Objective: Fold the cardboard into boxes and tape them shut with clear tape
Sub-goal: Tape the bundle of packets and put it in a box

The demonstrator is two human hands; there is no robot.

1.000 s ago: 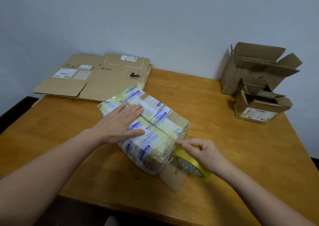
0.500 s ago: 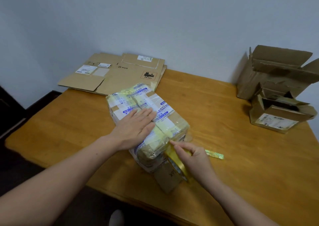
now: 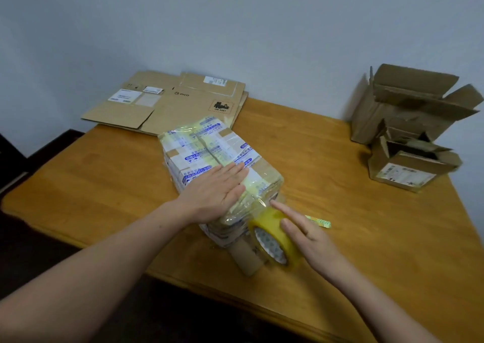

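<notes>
1. The taping step is in hand. The brown cardboard box point(image 3: 214, 159), wrapped in printed clear tape, lies in the middle of the wooden tabletop point(image 3: 104, 185).
2. The left hand point(image 3: 217, 193) presses flat on the near part of its top, with straight fingers.
3. The right hand point(image 3: 311, 235) lies with straight fingers along the yellowish roll of clear tape point(image 3: 272, 235), at the near right corner of the box.
4. I judge that the next move needs a firm grip on the roll, to pull the strip tight.
5. The near end of the box is hidden behind the roll. A small green object point(image 3: 320, 221) is partly covered.
</notes>
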